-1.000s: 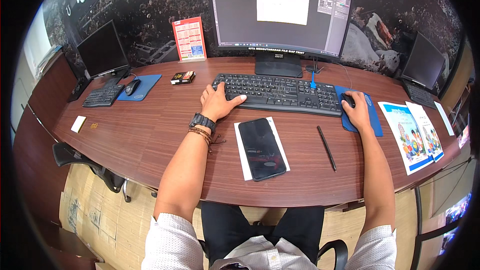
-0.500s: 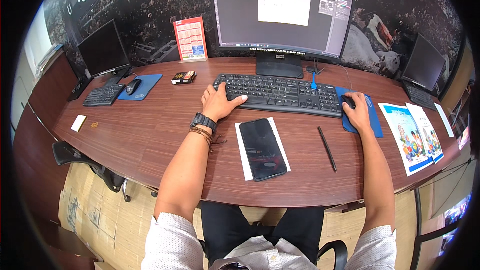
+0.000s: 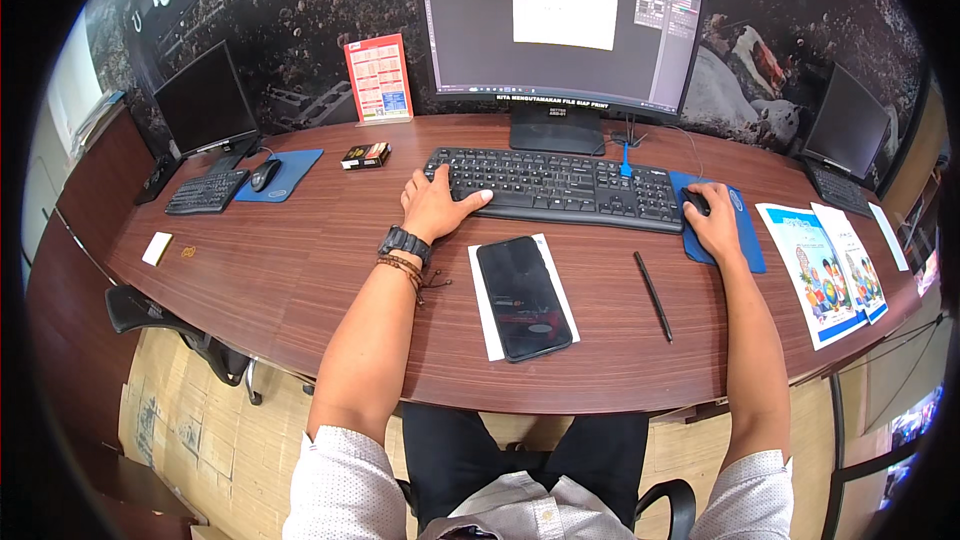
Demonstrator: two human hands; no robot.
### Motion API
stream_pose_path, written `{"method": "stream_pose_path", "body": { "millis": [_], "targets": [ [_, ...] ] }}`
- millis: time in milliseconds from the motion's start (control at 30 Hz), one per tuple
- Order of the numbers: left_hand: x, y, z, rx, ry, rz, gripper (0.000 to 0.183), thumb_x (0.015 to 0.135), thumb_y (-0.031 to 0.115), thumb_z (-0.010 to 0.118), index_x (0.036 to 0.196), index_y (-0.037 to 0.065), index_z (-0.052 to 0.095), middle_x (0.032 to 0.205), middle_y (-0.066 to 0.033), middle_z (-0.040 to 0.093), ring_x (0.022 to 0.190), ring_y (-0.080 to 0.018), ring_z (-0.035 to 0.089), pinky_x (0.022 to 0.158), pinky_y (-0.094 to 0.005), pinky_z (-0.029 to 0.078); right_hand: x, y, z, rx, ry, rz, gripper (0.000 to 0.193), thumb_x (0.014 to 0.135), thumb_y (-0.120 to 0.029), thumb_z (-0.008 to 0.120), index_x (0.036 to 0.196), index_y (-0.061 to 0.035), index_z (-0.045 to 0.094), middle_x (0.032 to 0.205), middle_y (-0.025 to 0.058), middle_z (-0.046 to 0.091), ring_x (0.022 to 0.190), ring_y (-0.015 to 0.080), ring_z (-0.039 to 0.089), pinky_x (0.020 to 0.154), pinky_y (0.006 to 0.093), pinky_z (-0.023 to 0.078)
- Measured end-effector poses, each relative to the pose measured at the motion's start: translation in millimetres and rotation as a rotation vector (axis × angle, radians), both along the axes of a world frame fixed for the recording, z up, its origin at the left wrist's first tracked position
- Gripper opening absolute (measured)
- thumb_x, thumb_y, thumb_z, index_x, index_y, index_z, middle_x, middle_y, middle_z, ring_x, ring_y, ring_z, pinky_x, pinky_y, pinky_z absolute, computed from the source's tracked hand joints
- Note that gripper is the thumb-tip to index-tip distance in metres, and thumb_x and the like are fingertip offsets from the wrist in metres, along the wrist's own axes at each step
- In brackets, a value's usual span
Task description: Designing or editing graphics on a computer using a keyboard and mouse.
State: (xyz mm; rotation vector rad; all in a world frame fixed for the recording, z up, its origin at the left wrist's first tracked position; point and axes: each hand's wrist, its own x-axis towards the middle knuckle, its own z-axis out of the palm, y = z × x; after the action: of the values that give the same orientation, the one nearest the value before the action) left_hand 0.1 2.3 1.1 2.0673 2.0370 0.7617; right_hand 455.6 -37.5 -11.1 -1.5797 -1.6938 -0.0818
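Note:
My left hand (image 3: 430,208) lies on the left end of a black keyboard (image 3: 570,180). Its fingers are spread, the thumb stretched along the near edge of the keys. To the right, my right hand (image 3: 717,226) is curled over a black mouse (image 3: 694,201), which it partly hides, on a blue mouse pad (image 3: 750,240). Behind the keyboard stands a curved monitor (image 3: 460,35) with a white page on a dark editing window. Between my forearms a black smartphone (image 3: 524,298) rests on white paper (image 3: 488,328). A slim black pen (image 3: 653,296) lies right of it.
On the brown desk (image 3: 270,270) stand a red-and-white calendar (image 3: 379,78) and a small dark box (image 3: 366,156). Another monitor (image 3: 207,98) with keyboard and mouse is at left. Printed booklets (image 3: 812,275) lie at right, before a dark screen (image 3: 848,122).
Both hands keep their places on the keyboard and mouse. The whole view has shifted very slightly, and the reflection on the phone's screen looks different.

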Motion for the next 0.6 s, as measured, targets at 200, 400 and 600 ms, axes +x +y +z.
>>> {"method": "stream_pose_path", "body": {
  "millis": [200,400,600],
  "targets": [
    [-1.1,0.6,-0.6,0.001,-0.002,-0.001,0.104,0.073,0.073,0.068,0.144,0.002,0.042,0.139,-0.0313,0.04,0.133,-0.0475,0.035,0.112,-0.0535,0.026,-1.0,0.0,-0.3,0.003,0.003,0.002,0.033,0.082,-0.017,0.067,0.114,-0.0054,0.066,0.118,0.0156,0.058,0.113,0.0352,0.058,0.098,0.0413,0.046],
    [-2.1,2.3,-2.2,0.003,-0.004,-0.004,0.104,0.073,0.073,0.068,0.145,0.002,0.042,0.139,-0.0315,0.039,0.134,-0.0476,0.034,0.112,-0.0534,0.026,-1.5,-0.2,-0.4,0.006,0.01,0.001,0.034,0.082,-0.017,0.067,0.114,-0.0055,0.066,0.117,0.0154,0.058,0.112,0.0351,0.058,0.098,0.0412,0.047],
    [-1.0,1.0,-1.1,0.005,-0.005,-0.002,0.104,0.073,0.073,0.069,0.144,0.002,0.043,0.139,-0.0321,0.04,0.133,-0.0478,0.036,0.112,-0.0535,0.027,-1.5,-1.1,0.6,0.004,0.009,0.007,0.034,0.082,-0.017,0.068,0.114,-0.0056,0.066,0.117,0.0153,0.058,0.112,0.0345,0.058,0.098,0.041,0.047]
  ]
}}
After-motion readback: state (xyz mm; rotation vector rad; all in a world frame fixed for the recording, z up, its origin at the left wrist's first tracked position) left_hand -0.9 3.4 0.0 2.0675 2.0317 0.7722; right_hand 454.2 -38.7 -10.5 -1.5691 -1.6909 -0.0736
